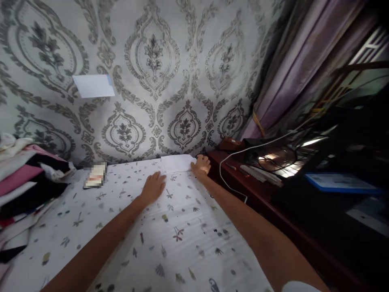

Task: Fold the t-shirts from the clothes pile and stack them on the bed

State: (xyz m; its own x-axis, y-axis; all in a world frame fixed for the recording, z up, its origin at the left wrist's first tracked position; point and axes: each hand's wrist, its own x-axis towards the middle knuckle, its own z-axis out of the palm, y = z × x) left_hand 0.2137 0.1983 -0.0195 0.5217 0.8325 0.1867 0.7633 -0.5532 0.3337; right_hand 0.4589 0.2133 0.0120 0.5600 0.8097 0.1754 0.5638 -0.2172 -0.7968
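My left hand (pixel 154 187) lies flat, fingers stretched forward, on a white bedsheet (pixel 179 227) printed with small plants and leaves. Its fingertips come close to the near left corner of a plain white rectangular piece (pixel 177 163) at the bed's far edge. Whether that piece is paper, cloth or a turned-over part of the sheet, I cannot tell. At its right end is my right hand (pixel 201 165), fingers apart and bent a little, the thumb side touching the piece. Neither hand visibly grips anything.
Clothes (pixel 27 178) are piled at left, near a blurred-out flat item (pixel 95 175). A patterned wall (pixel 154 121) bearing a white sheet (pixel 94 86) rises behind the bed. At right, a dark red table (pixel 243 178) holds a cable (pixel 221 170), a fan (pixel 276 158) and small items.
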